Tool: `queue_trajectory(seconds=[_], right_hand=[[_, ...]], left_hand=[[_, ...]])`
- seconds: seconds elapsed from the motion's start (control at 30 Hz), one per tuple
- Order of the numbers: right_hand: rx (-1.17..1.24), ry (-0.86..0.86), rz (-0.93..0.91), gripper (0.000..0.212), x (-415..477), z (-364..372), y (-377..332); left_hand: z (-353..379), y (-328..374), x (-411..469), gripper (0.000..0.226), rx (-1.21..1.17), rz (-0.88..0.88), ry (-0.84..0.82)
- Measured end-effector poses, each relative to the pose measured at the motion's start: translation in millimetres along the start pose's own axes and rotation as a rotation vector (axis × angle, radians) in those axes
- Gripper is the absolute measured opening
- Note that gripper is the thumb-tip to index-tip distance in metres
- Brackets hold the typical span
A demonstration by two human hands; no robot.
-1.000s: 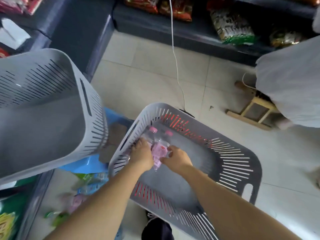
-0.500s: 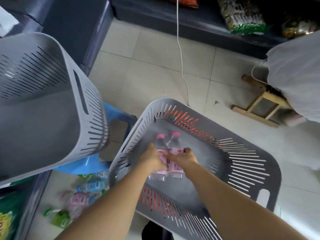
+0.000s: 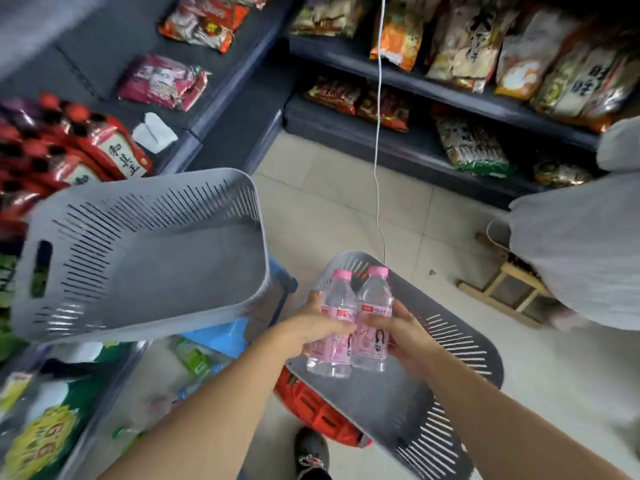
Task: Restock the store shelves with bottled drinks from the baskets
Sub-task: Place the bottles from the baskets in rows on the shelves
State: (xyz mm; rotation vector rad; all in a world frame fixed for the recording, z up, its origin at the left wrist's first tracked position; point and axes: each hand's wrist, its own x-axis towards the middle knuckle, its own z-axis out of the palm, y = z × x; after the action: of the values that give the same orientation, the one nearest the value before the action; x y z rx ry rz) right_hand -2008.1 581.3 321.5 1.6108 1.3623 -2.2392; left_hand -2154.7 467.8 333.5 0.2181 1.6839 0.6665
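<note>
Two clear bottles with pink caps and pink labels are held side by side above the grey slotted basket [image 3: 460, 358] on the floor. My left hand [image 3: 308, 327] grips the left bottle [image 3: 334, 327] round its label. My right hand [image 3: 401, 332] grips the right bottle [image 3: 374, 323] the same way. Both bottles stand nearly upright and touch each other. The basket below them shows no other bottle. A second grey basket [image 3: 145, 251] sits higher at the left, tilted, with nothing visible inside.
Dark shelves with snack bags [image 3: 467, 43] line the back and left. A white cord [image 3: 379, 133] hangs down the middle. A person in grey [image 3: 581, 258] crouches at right by a wooden stool [image 3: 502, 292]. A blue stool [image 3: 221, 337] and loose bottles [image 3: 194, 358] lie below the left basket.
Both hands lifted the two bottles up out of the floor basket. The camera tilted upward, bringing the shelves into view.
</note>
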Motion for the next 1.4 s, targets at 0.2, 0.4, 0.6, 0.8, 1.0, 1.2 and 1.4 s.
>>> queue_trajectory(seconds=[0.2, 0.4, 0.6, 0.8, 1.0, 1.2, 1.4], right_hand=[[-0.014, -0.16, -0.173, 0.048, -81.0, 57.4, -60.3], [-0.143, -0.256, -0.342, 0.067, -162.3, 145.4, -93.1], [-0.265, -0.365, -0.533, 0.078, -255.6, 244.8, -120.4], [-0.342, -0.539, -0.708, 0.059, -341.4, 338.9, -151.9], [-0.442, -0.704, -0.868, 0.052, -404.5, 420.5, -181.1], [-0.493, -0.884, -0.948, 0.068, -446.6, 493.3, -198.5], [-0.526, -1.042, -0.982, 0.059, -486.9, 550.1, -193.9]], left_hand=[[-48.6, 12.1, -106.7, 0.066, -0.189, 0.156, 0.094], [-111.8, -7.3, -229.0, 0.061, -0.317, 0.299, 0.191], [-173.8, -39.7, -363.5, 0.071, -0.378, 0.453, 0.401], [-228.1, -69.9, -484.1, 0.069, -0.38, 0.637, 0.669], [-258.2, -92.5, -579.4, 0.059, -0.437, 0.739, 0.918], [-277.7, -114.3, -652.2, 0.053, -0.482, 0.78, 1.128], [-281.6, -142.6, -702.8, 0.049, -0.531, 0.782, 1.308]])
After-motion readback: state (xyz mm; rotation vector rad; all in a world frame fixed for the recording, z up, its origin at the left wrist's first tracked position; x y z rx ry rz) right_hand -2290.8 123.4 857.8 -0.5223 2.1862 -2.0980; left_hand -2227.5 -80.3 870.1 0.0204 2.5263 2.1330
